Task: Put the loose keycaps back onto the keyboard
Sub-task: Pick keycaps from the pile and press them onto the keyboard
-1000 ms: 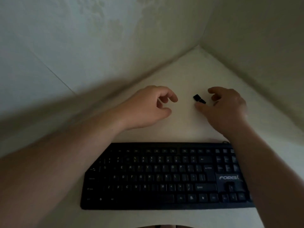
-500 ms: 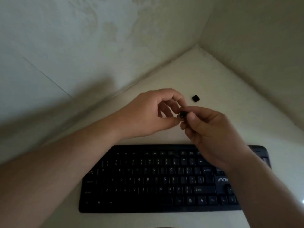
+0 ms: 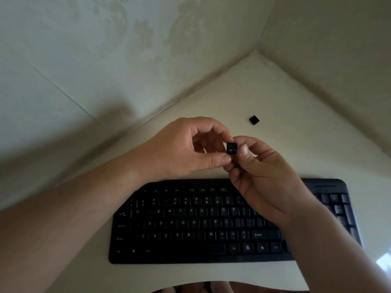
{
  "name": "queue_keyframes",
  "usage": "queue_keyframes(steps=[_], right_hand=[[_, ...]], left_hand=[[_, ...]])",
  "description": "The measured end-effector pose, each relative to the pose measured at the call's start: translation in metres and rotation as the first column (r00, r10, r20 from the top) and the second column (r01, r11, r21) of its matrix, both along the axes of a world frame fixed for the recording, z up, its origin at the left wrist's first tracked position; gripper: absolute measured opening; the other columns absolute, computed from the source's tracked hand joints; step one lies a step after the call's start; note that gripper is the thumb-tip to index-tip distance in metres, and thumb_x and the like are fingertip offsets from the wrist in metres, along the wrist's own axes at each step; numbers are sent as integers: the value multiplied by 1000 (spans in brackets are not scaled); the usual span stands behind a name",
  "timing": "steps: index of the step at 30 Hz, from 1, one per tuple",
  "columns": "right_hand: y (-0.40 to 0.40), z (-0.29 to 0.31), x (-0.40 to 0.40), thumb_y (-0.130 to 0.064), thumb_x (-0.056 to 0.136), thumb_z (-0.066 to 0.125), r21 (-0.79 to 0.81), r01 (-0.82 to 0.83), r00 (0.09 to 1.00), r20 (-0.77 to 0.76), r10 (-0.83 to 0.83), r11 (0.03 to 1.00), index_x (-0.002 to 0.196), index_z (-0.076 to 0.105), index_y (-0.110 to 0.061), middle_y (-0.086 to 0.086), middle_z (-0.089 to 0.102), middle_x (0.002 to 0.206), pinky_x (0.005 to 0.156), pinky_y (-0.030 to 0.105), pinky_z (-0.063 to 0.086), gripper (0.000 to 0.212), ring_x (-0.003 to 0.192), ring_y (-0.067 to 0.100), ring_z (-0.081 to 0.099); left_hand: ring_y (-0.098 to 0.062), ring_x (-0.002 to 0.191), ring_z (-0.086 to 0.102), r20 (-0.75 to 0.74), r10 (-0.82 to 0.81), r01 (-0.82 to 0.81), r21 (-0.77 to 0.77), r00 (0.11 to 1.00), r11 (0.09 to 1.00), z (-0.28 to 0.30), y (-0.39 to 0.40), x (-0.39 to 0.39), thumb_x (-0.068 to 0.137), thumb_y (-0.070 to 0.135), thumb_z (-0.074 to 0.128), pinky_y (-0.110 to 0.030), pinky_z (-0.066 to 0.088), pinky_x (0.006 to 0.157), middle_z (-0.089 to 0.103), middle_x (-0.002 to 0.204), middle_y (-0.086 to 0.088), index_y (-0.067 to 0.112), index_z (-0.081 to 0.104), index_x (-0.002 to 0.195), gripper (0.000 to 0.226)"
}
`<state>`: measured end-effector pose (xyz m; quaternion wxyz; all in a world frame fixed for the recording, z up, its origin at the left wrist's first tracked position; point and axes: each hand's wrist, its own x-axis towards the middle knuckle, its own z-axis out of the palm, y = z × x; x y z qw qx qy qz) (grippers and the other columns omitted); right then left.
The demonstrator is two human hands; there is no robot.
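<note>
Pinching one keycap (image 3: pixel 231 148) between them, the left hand (image 3: pixel 186 148) and right hand (image 3: pixel 260 176) held it above the keyboard (image 3: pixel 196 225), apparently checking its legend. Next, it needed matching to an empty switch and pressing down. Another keycap (image 3: pixel 254 120) lay on the table (image 3: pixel 296 132).

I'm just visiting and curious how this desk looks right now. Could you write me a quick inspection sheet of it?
Surface: pale desk set into a corner, dimly lit.
Job's things: black keyboard at the near edge, with some dark gaps among its keys; one keycap held above it; a second keycap lying loose on the desk behind.
Clutter: nothing seen.
Hands: left hand and right hand meet at the held keycap, fingertips pinching it from both sides.
Cables: nothing seen.
Surroundings: patterned wall on the left, plain wall on the right.
</note>
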<state>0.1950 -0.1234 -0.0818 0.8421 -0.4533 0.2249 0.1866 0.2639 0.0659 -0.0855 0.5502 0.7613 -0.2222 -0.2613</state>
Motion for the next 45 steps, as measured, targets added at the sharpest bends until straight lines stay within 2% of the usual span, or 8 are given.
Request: queue_keyframes(steps=[7,12,18,24,28,31,41,45], right_hand=[[2,2,-5,-8,86,65,-59,-14,999,31,16,998,106,73,-16,16,75,93,66,22,59,23,76,21,71],[5,6,-12,6,94,60,-301,-24,984,160,76,953,117,69,-20,17,77,94,72,26,60,36,83,26,76],[14,10,-19,10,93,62,-433,20,968,233,90,901,114,70,-20,13,78,89,75,29,62,38,79,28,76],[16,7,-28,5,92,66,-507,12,959,248,133,862,115,69,-26,7,79,89,75,33,61,39,81,26,76],[15,6,-36,-8,92,72,-813,81,887,323,330,577,114,70,-40,-10,77,85,77,29,61,39,82,10,74],[18,3,-38,-6,91,74,-890,311,746,446,494,335,119,74,-27,-12,74,85,68,25,58,35,77,7,72],[44,-1,-46,-16,90,77,-882,376,742,470,478,284,108,76,-24,-16,74,85,65,23,57,19,73,3,70],[51,-5,-47,-23,87,79,-930,242,749,360,556,277,102,77,-29,-16,70,82,67,24,55,16,75,5,66]], left_hand=[[-19,96,72,20,-16,14,71,1000,997,4,7,-2,90,29,79,-42,58,92,76,100,8,36,76,114,25],[-8,104,70,-16,-22,23,88,1000,996,3,11,-5,87,41,70,-36,56,101,74,106,19,42,76,113,27],[-3,104,70,-44,-13,16,52,999,999,1,15,-8,95,17,71,-19,50,95,75,103,17,33,78,112,24],[-3,107,70,-51,-23,27,68,998,997,4,18,-14,96,16,71,-25,50,100,75,104,19,36,78,110,26],[-4,107,70,-70,-24,31,98,997,995,4,21,-17,97,17,70,-30,51,101,76,107,17,36,78,112,25],[4,94,69,-109,-30,38,70,994,997,7,24,-18,98,10,68,-16,51,87,78,102,15,27,78,114,25],[-4,105,72,-95,-51,67,178,994,982,18,50,-19,95,29,72,-29,52,102,79,105,14,30,80,107,15],[9,74,66,-32,-83,89,299,996,950,15,67,-22,94,34,75,-8,47,70,76,91,22,37,79,99,7]])
